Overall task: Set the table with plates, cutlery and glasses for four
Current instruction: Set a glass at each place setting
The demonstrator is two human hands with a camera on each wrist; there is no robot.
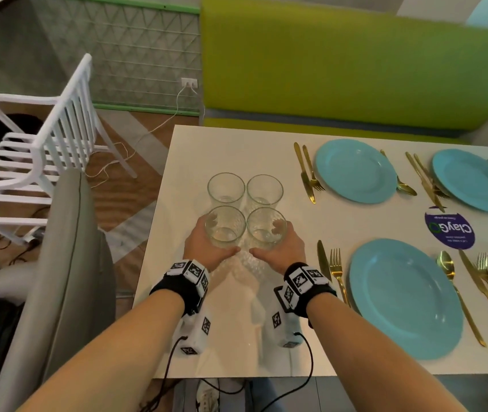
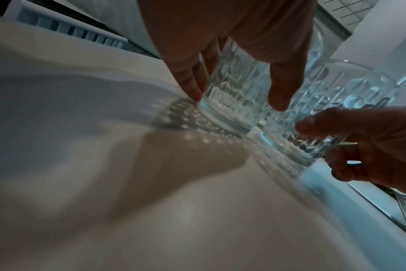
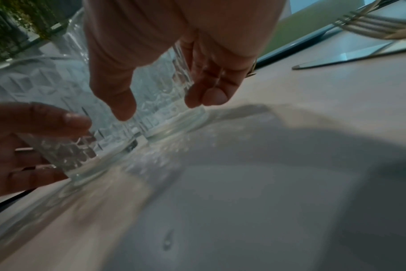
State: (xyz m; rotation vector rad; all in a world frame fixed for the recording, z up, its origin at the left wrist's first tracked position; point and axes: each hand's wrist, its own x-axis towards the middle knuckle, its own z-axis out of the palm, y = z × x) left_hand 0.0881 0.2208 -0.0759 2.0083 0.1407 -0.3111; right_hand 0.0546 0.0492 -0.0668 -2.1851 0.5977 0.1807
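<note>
L hand (image 1: 207,246) grip round near-left glass (image 1: 225,226), R hand (image 1: 280,248) round near-right glass (image 1: 266,226), by table (image 1: 237,150) left edge

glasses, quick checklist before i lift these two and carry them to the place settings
1. Left hand wrapped round the near left glass: ok.
2. Right hand wrapped round the near right glass: ok.
3. Both held glasses empty and upright: ok.
4. Bases lifted off the table: cannot tell; in the wrist views they look to be on it or barely above.
5. Gap to the two far glasses: not ok, they stand very close, so lift straight up.
6. Free spot beside the near plate: ok, though its knife and fork lie on the side nearest the glasses.
</note>
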